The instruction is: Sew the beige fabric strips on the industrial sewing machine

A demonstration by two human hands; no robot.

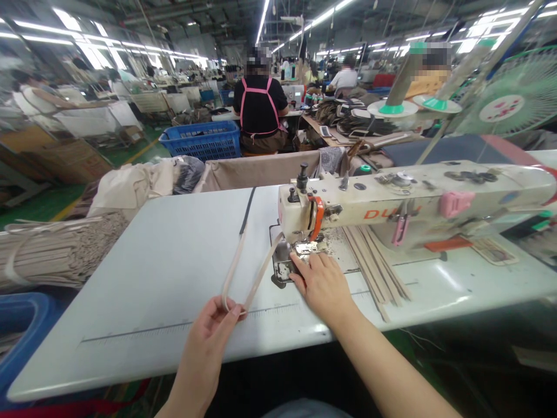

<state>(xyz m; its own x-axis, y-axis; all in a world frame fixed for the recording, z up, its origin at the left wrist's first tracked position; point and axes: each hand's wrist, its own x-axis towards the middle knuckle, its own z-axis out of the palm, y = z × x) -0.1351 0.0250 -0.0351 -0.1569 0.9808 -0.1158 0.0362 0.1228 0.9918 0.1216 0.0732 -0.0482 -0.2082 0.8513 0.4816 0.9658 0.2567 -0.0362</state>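
Observation:
My left hand pinches a narrow beige strap at a bend over the front of the table. From the bend, one length runs up to the head of the sewing machine. Another lies toward the back of the table and ends in a dark section. My right hand rests beside the needle area with its fingers apart, the index fingertip by the metal plate. The exact stitching point is hidden behind the machine head. Several loose beige strips lie right of my right hand.
A ruler scale marks the white table. Bundled strips and a blue bin stand at the left. Behind are a blue basket and a seated person. Thread cones and a fan stand right.

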